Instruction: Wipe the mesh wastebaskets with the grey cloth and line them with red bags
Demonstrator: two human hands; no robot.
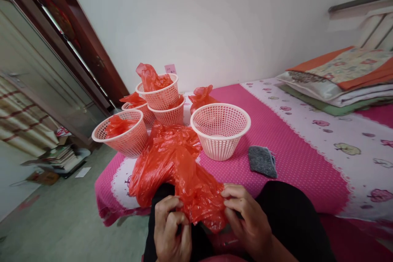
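A red plastic bag [204,190] is stretched between my two hands, low in front of me over my knees. My left hand [172,227] pinches its left edge, while my right hand [245,217] grips the right edge. More crumpled red plastic [159,151] spreads behind it on the bed, and I cannot tell whether it is one bag or several. A pink mesh basket [220,129] with nothing seen inside stands beyond my hands. To its right lies a folded grey cloth [262,161].
Several pink baskets holding red bags are at the left, including a near basket [129,141] and a stacked top one [162,94]. Another red bag [202,97] sits by the wall. Folded bedding [340,77] lies at the right of the pink bed [291,159].
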